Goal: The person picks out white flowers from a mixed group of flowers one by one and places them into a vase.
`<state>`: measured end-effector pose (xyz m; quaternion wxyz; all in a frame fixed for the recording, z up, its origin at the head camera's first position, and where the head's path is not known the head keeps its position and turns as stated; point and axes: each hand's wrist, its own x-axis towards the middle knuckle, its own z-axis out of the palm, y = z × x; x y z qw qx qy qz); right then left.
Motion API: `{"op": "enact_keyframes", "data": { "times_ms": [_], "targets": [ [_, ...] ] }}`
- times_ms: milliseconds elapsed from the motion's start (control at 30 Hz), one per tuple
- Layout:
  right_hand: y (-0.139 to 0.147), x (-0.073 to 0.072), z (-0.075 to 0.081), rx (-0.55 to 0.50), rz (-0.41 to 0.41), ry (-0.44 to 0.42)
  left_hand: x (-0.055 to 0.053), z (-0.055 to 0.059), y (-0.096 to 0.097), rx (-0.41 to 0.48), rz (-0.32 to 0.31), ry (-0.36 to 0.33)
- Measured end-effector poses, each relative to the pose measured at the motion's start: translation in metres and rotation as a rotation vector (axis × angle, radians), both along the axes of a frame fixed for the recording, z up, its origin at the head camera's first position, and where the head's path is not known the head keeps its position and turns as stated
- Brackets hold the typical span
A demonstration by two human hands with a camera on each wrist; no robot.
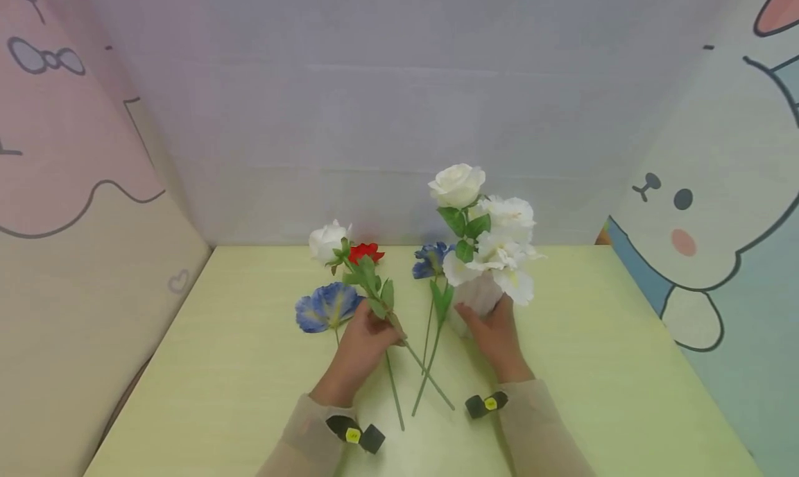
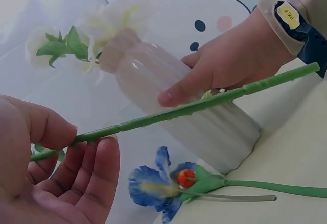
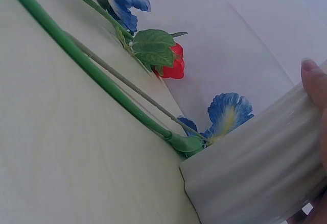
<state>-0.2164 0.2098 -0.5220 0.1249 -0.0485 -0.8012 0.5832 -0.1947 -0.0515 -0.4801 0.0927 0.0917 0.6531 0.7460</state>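
My left hand (image 1: 365, 342) pinches the green stem (image 2: 168, 113) of a white rose (image 1: 327, 243) between thumb and fingers. The bloom points away to the left, and the bare stem end slants toward the near right. Over on the right, my right hand (image 1: 499, 335) grips a ribbed white vase (image 2: 148, 76) round its side. Out of the vase rise a white rose (image 1: 458, 186) and ruffled white flowers (image 1: 508, 255). Left of the vase base, a blue iris (image 3: 229, 114) lies on the table, its stem running toward me.
A blue flower (image 1: 327, 307) lies beyond my left hand on the pale yellow table (image 1: 243, 394). Behind it lies a red flower (image 3: 176, 63) with green leaves. A grey-white wall (image 1: 399, 116) stands at the table's back edge, with cartoon-printed panels (image 1: 699, 206) at both sides.
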Motion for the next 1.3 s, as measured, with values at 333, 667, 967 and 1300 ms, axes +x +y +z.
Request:
{"op": "enact_keyframes", "data": {
  "times_ms": [333,667,967,1300],
  "targets": [
    [-0.002,0.001,0.000,0.001,-0.036,0.005,0.007,0.022,-0.008,-0.082,0.101,0.109],
    [-0.002,0.001,0.000,0.014,-0.047,0.031,0.010,0.027,-0.005,0.088,0.195,0.173],
    [-0.001,0.001,0.000,0.009,-0.030,0.010,0.017,0.036,0.004,0.171,0.276,0.183],
    [-0.002,0.001,0.000,0.023,-0.043,-0.015,0.018,0.044,0.004,0.245,0.265,0.300]
  ]
}}
